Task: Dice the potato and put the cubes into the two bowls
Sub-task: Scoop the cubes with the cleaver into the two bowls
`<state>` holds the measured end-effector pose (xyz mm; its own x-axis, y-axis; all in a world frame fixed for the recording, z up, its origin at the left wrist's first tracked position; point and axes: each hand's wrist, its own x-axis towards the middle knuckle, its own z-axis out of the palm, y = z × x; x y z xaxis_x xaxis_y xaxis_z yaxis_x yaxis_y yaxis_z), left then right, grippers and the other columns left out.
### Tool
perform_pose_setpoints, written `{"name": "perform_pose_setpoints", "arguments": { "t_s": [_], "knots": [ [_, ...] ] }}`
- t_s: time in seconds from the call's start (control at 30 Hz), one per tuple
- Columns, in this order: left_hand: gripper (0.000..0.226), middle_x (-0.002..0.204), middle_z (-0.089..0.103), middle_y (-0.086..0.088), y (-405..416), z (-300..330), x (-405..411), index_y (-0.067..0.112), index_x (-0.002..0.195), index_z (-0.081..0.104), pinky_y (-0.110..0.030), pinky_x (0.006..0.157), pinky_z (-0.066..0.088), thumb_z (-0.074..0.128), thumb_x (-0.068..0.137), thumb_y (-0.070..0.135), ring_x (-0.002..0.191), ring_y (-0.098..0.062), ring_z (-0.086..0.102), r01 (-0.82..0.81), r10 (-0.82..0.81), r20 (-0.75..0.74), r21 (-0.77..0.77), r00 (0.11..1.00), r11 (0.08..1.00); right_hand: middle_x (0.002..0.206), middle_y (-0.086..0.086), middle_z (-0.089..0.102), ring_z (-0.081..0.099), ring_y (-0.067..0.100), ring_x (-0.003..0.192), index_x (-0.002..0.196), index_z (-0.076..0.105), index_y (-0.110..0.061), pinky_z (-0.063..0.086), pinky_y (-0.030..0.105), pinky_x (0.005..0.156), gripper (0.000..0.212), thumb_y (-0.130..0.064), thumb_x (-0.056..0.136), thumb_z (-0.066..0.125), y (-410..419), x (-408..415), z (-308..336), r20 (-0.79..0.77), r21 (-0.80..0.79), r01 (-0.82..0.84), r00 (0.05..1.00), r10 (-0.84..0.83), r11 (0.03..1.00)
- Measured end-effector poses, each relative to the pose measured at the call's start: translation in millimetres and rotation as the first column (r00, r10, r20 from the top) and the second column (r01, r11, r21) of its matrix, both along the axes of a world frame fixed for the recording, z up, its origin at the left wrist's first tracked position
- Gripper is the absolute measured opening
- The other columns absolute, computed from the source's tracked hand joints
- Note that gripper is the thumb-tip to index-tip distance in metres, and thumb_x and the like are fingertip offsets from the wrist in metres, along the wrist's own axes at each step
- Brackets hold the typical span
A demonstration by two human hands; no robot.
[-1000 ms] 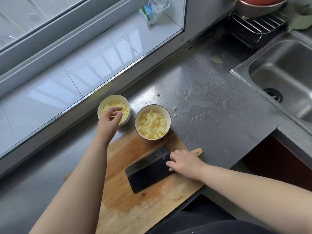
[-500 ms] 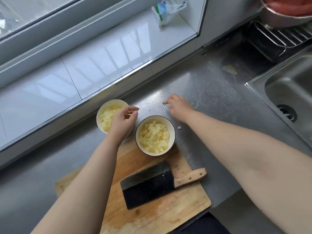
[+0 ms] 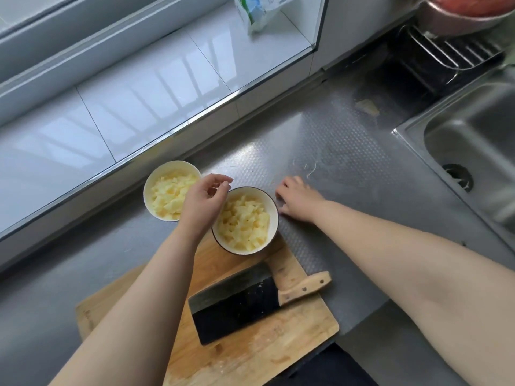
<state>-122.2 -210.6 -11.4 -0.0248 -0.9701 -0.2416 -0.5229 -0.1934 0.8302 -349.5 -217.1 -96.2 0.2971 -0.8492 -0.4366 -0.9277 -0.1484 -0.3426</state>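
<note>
While the left hand [image 3: 202, 203] hovers with thumb and fingertips pinched together between both bowls of potato cubes, left bowl [image 3: 150, 190] beside it and right bowl [image 3: 271, 207] beneath, the right hand [image 3: 296, 199], fingers loosely curled, rests on the counter [image 3: 348, 168] just beyond the right bowl's rim.

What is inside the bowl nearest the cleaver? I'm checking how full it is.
The bowl holds pale yellow potato cubes, heaped near its rim. Its left edge is covered by the left hand, and the bowl's bottom is hidden under the cubes.
</note>
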Motion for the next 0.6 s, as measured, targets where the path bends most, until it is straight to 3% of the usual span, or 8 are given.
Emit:
{"name": "perform_pose_setpoints", "arguments": {
  "t_s": [0.1, 0.2, 0.33, 0.47, 0.53, 0.6],
  "knots": [
    [0.014, 0.096, 0.069, 0.009, 6.2, -0.2, -8.0, 0.028, 0.098, 0.07, -0.036, 0.084, 0.055, 0.056, 0.096, 0.024, 0.093, -0.014, 0.064, 0.024, -0.024, 0.005, 0.001, 1.0, 1.0, 0.122, 0.009, 0.041, 0.036, 0.029, 0.117, 0.11, 0.053, -0.014, 0.034, 0.03, 0.084, 0.019, -0.014, 0.092, 0.057, 20.0, 3.1, -0.1, 0.03, 0.007, 0.063, 0.998, -0.063, 0.998],
    [0.015, 0.095, 0.068, 0.012, 11.5, 2.7, -14.0, 0.029, 0.096, 0.069, -0.035, 0.083, 0.055, 0.055, 0.096, 0.023, 0.092, -0.011, 0.064, 0.043, -0.043, 0.03, 0.005, 0.999, 0.999, 0.118, 0.012, 0.044, 0.041, 0.031, 0.112, 0.107, 0.056, -0.012, 0.032, 0.03, 0.08, 0.021, -0.002, 0.093, 0.046, 33.3, 10.2, 2.7, 0.025, 0.012, 0.128, 0.991, -0.128, 0.992],
    [0.014, 0.094, 0.069, 0.009, 18.6, 6.6, -17.3, 0.024, 0.099, 0.069, -0.035, 0.08, 0.056, 0.055, 0.096, 0.023, 0.09, -0.011, 0.064, 0.059, -0.06, 0.049, 0.021, 0.997, 0.998, 0.123, 0.015, 0.045, 0.043, 0.036, 0.119, 0.116, 0.054, -0.01, 0.042, 0.04, 0.094, 0.023, -0.005, 0.096, 0.044, 43.4, 15.6, 6.9, -0.075, 0.036, 0.182, 0.981, -0.179, 0.983],
    [0.015, 0.095, 0.069, 0.008, 22.2, 7.4, -21.4, 0.023, 0.101, 0.069, -0.034, 0.079, 0.056, 0.054, 0.097, 0.025, 0.091, -0.011, 0.064, 0.087, -0.089, 0.06, 0.036, 0.994, 0.996, 0.129, 0.015, 0.043, 0.04, 0.038, 0.123, 0.123, 0.05, -0.008, 0.042, 0.042, 0.097, 0.028, -0.007, 0.096, 0.045, 56.1, 12.5, 7.0, -0.149, 0.039, 0.205, 0.969, -0.197, 0.978],
    [0.016, 0.095, 0.069, 0.008, 22.1, 6.5, -24.3, 0.022, 0.102, 0.069, -0.033, 0.08, 0.055, 0.054, 0.097, 0.025, 0.092, -0.011, 0.064, 0.094, -0.097, 0.071, 0.038, 0.993, 0.995, 0.129, 0.014, 0.044, 0.041, 0.037, 0.122, 0.12, 0.052, -0.009, 0.041, 0.04, 0.097, 0.026, -0.009, 0.094, 0.049, 60.2, 6.2, 6.1, -0.107, 0.063, 0.264, 0.961, -0.257, 0.962],
    [0.015, 0.094, 0.07, 0.008, 23.7, 5.0, -30.3, 0.023, 0.1, 0.069, -0.031, 0.078, 0.054, 0.055, 0.096, 0.025, 0.092, -0.012, 0.065, 0.104, -0.106, 0.065, 0.031, 0.992, 0.994, 0.119, 0.013, 0.053, 0.051, 0.033, 0.112, 0.102, 0.06, -0.014, 0.042, 0.033, 0.092, 0.014, -0.009, 0.089, 0.056, 63.4, -3.4, 7.8, 0.019, 0.105, 0.418, 0.906, -0.422, 0.902]
  ]
}}
